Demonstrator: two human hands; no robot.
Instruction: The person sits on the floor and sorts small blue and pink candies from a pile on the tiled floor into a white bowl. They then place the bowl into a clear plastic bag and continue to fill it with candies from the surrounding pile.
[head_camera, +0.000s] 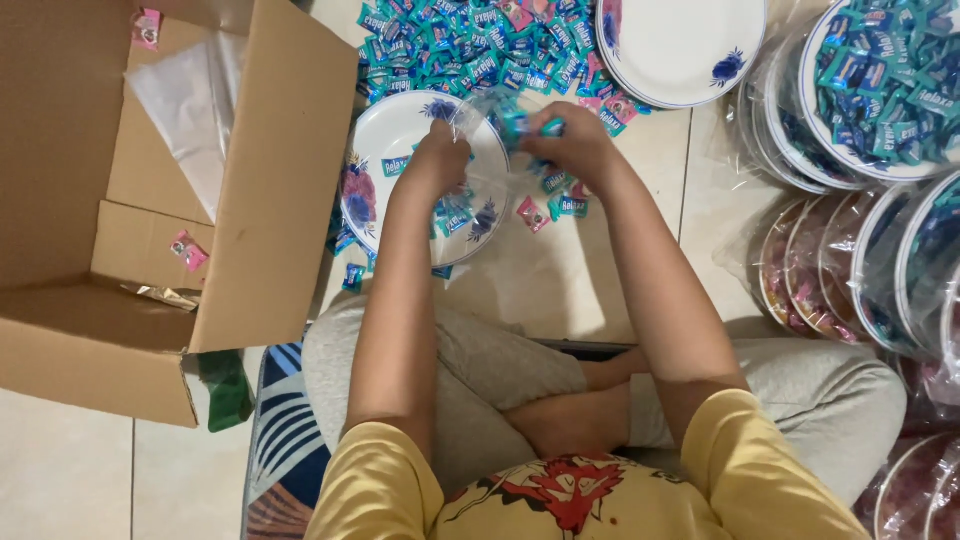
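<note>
the person sits cross-legged on the tiled floor (560, 290), both arms stretched forward over a white plate with blue flower prints (400, 130). the left hand (437, 160) is clenched on one side of a clear plastic bag (482, 118), pinching its edge just above the plate. the right hand (572, 140) grips the other side of the same bag and also pinches a few teal-wrapped candies (530, 125) at its mouth, so the bag hangs stretched between the two hands, over the plate's far right rim.

a few more teal candies and a pink one lie on the plate under the bag, and some are scattered on the floor just beside it, including a pink-wrapped candy (531, 213). beyond the hands a wide heap of teal candies (470, 45) covers the floor, touching a second empty flowered plate (680, 45). to the right stand stacks of plastic-wrapped plates filled with candies (880, 90), close together. on the left an open cardboard box (270, 160) rests near the plate, with a sheet of clear plastic (190, 100) and two pink candies inside. a striped blue cushion (285, 430) shows under the person's left knee.
</note>
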